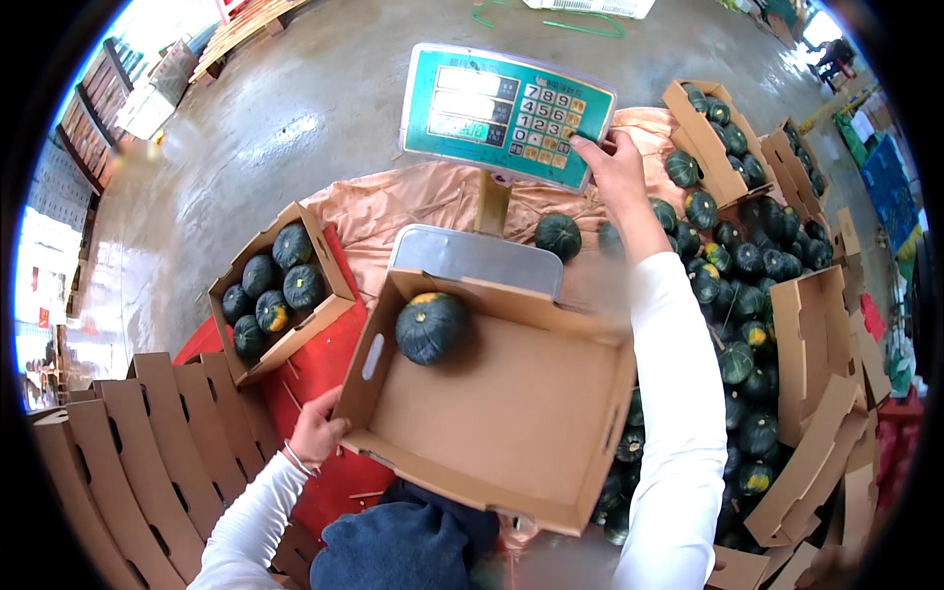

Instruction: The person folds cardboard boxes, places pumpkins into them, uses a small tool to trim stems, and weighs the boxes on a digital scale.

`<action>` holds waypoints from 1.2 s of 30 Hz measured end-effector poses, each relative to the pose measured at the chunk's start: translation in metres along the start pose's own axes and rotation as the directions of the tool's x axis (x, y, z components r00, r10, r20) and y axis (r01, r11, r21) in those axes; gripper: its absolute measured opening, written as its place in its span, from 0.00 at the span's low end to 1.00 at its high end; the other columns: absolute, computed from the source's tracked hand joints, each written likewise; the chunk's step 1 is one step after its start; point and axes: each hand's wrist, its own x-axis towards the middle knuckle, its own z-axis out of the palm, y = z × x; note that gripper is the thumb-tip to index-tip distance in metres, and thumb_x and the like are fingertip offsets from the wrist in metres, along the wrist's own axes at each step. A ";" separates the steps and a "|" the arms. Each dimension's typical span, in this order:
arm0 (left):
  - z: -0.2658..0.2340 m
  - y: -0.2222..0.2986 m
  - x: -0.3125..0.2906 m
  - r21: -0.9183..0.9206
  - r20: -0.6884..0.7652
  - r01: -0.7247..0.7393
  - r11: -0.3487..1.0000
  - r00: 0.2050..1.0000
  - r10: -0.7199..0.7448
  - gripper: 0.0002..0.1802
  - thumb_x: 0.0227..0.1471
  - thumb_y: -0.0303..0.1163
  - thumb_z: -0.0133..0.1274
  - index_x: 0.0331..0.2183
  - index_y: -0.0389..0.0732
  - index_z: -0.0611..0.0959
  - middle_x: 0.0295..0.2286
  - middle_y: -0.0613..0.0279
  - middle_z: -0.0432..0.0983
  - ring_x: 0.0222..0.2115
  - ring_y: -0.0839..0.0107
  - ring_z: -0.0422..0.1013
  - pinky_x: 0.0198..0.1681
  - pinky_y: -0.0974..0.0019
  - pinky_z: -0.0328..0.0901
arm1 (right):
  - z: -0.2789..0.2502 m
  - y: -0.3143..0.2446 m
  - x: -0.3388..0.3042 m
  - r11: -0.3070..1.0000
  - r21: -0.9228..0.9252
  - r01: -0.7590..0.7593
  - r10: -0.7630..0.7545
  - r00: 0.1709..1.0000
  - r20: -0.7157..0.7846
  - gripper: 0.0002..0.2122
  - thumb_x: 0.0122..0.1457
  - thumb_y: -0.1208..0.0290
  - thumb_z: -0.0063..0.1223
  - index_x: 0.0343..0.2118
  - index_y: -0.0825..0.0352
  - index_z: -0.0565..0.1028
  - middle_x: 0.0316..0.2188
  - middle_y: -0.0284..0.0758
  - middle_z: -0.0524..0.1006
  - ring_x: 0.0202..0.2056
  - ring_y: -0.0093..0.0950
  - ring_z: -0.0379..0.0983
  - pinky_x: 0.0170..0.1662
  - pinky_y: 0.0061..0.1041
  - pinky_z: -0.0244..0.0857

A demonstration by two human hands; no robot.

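An open cardboard box rests tilted on the metal platform of a scale, its near side reaching toward me. A single dark green squash with an orange patch lies in its far left corner. My left hand is closed on the box's near left corner. My right hand is raised to the scale's teal display panel, one finger stretched onto the keypad's right side, with nothing held. Just behind the platform, another squash sits on the sheet.
A filled box of squash stands at the left, above a row of nested empty boxes. A large pile of squash spreads at the right, beside another filled box and empty cartons. Orange sheeting covers the wet floor.
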 end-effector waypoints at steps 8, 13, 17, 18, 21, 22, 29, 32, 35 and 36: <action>0.034 -0.002 0.000 -0.098 0.150 -0.064 0.993 0.986 0.078 0.31 0.46 0.16 0.45 0.55 0.33 0.68 0.46 0.62 0.72 0.47 0.75 0.66 0.52 0.70 0.60 | 0.002 -0.006 0.007 0.891 -0.455 0.004 -0.039 0.997 -0.068 0.24 0.44 0.56 0.65 0.33 0.75 0.71 0.29 0.40 0.76 0.31 0.29 0.73 0.34 0.27 0.66; 0.037 0.001 -0.002 -0.127 0.195 -0.090 0.988 0.974 0.114 0.31 0.46 0.16 0.44 0.56 0.34 0.67 0.48 0.61 0.70 0.50 0.74 0.64 0.54 0.70 0.57 | -0.001 -0.008 0.005 0.921 -0.388 0.001 -0.017 0.999 -0.038 0.25 0.47 0.56 0.64 0.36 0.75 0.71 0.31 0.41 0.76 0.33 0.30 0.73 0.37 0.26 0.66; 0.031 -0.014 -0.001 -0.125 0.139 -0.137 0.983 0.978 0.154 0.32 0.46 0.16 0.44 0.56 0.33 0.66 0.48 0.61 0.70 0.50 0.74 0.64 0.54 0.70 0.57 | -0.013 -0.022 -0.006 0.901 -0.433 -0.039 0.038 0.999 -0.012 0.26 0.51 0.56 0.60 0.43 0.75 0.71 0.36 0.41 0.76 0.36 0.29 0.73 0.41 0.26 0.67; 0.026 -0.014 -0.002 -0.117 0.115 -0.122 0.986 0.984 0.136 0.32 0.46 0.16 0.44 0.56 0.33 0.66 0.48 0.61 0.70 0.50 0.74 0.64 0.54 0.70 0.57 | -0.021 -0.030 -0.014 0.868 -0.492 -0.063 0.067 0.998 -0.010 0.25 0.52 0.56 0.60 0.44 0.75 0.71 0.36 0.40 0.76 0.36 0.28 0.73 0.40 0.25 0.67; 0.022 -0.011 0.003 -0.081 0.025 -0.178 0.981 0.983 0.181 0.31 0.45 0.17 0.44 0.55 0.32 0.68 0.43 0.62 0.73 0.43 0.76 0.67 0.48 0.72 0.62 | -0.064 -0.072 -0.050 0.863 -0.476 -0.172 0.222 0.974 0.050 0.22 0.58 0.57 0.53 0.49 0.68 0.69 0.40 0.32 0.74 0.36 0.21 0.71 0.38 0.20 0.66; 0.021 -0.012 0.008 -0.044 0.001 -0.212 0.976 0.977 0.213 0.31 0.44 0.17 0.45 0.54 0.32 0.69 0.42 0.63 0.73 0.40 0.77 0.68 0.44 0.73 0.64 | -0.085 -0.080 -0.065 0.880 -0.437 -0.188 0.235 0.970 0.056 0.20 0.59 0.59 0.52 0.48 0.67 0.70 0.38 0.30 0.74 0.35 0.19 0.71 0.36 0.19 0.66; -0.034 -0.073 0.066 0.052 -0.239 -0.255 0.966 0.936 0.260 0.30 0.46 0.14 0.43 0.54 0.34 0.69 0.39 0.65 0.73 0.32 0.79 0.70 0.36 0.77 0.67 | -0.160 -0.002 -0.221 0.715 -0.673 -0.188 0.339 0.936 0.098 0.14 0.52 0.68 0.57 0.39 0.71 0.74 0.34 0.40 0.78 0.33 0.31 0.75 0.38 0.28 0.69; -0.016 -0.029 0.061 0.319 -0.184 -0.392 0.863 0.868 0.462 0.29 0.53 0.19 0.44 0.57 0.40 0.64 0.42 0.62 0.71 0.37 0.74 0.70 0.42 0.71 0.68 | -0.158 0.044 -0.304 0.437 -0.887 -0.148 0.502 0.859 0.104 0.15 0.47 0.71 0.55 0.39 0.70 0.72 0.36 0.45 0.75 0.39 0.41 0.73 0.42 0.34 0.68; 0.055 0.037 0.018 0.774 -0.049 -0.468 0.427 0.628 0.777 0.21 0.53 0.20 0.47 0.50 0.39 0.71 0.42 0.54 0.71 0.41 0.66 0.69 0.43 0.66 0.67 | -0.121 0.088 -0.370 0.195 -0.975 -0.108 0.424 0.906 -0.016 0.16 0.46 0.74 0.53 0.40 0.67 0.70 0.45 0.45 0.68 0.45 0.46 0.67 0.44 0.41 0.67; 0.072 0.040 0.005 0.639 0.095 -0.558 0.529 0.740 0.666 0.18 0.52 0.19 0.46 0.47 0.37 0.73 0.42 0.55 0.71 0.41 0.66 0.69 0.45 0.66 0.65 | -0.121 0.111 -0.384 0.157 -0.988 0.005 0.207 0.978 0.038 0.16 0.47 0.74 0.52 0.41 0.65 0.70 0.50 0.45 0.64 0.46 0.48 0.64 0.42 0.43 0.66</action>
